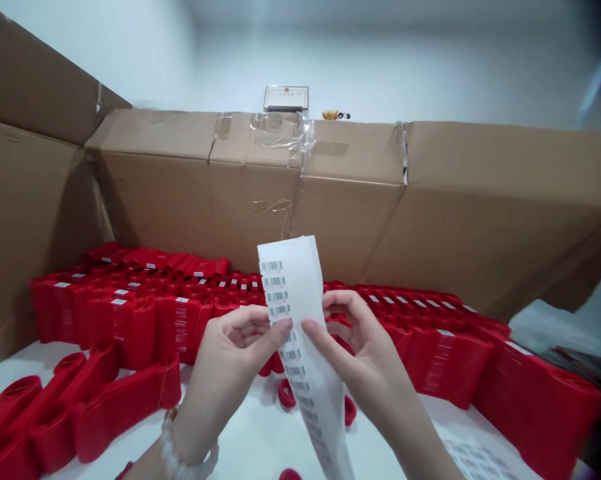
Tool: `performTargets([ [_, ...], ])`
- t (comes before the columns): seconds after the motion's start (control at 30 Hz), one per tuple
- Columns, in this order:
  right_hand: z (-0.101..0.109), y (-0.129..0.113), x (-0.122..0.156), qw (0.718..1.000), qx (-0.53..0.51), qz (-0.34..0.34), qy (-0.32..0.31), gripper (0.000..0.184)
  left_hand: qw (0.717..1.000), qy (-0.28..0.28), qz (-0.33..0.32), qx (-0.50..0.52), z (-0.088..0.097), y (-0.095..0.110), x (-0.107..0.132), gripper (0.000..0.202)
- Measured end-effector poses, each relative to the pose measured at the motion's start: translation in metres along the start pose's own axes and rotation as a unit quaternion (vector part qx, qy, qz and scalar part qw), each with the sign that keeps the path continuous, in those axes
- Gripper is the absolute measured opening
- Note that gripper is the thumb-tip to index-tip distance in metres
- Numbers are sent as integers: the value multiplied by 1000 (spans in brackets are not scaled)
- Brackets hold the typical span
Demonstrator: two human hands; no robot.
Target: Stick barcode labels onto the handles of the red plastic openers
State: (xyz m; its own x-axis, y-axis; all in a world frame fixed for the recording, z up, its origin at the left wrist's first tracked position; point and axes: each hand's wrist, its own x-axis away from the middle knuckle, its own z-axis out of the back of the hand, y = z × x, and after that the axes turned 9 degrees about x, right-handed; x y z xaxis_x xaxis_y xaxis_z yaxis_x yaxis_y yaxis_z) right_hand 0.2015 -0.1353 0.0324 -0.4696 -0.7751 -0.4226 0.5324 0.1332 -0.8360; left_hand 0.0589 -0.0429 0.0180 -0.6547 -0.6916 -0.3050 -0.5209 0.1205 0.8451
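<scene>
A white barcode label strip (pixel 293 293) stands above the tabletop (pixel 250 447), clamped between the left hand (pixel 235 353) and right hand (pixel 360 353). Many labels remain on the strip. Rows of red bands (pixel 180 327) along the cardboard carton (pixel 250 207) already show white labels.

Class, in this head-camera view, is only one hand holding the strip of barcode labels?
No, the left hand and right hand both pinch the white barcode label strip.

A bracelet of round white beads (pixel 176 448) circles the bare left wrist (pixel 193 437).
</scene>
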Motion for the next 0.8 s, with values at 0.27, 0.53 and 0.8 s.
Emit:
performTargets([
  [0.27,6,-2,8,988,-112,-35,-97,27,995,-78,50,-33,6,-4,-6,29],
  [0.53,5,-2,11,980,-102,-43,-167,23,998,5,50,-33,10,13,-2,32],
  [0.8,6,-3,8,974,-101,-52,-198,29,998,-14,52,-16,12,14,-1,28],
])
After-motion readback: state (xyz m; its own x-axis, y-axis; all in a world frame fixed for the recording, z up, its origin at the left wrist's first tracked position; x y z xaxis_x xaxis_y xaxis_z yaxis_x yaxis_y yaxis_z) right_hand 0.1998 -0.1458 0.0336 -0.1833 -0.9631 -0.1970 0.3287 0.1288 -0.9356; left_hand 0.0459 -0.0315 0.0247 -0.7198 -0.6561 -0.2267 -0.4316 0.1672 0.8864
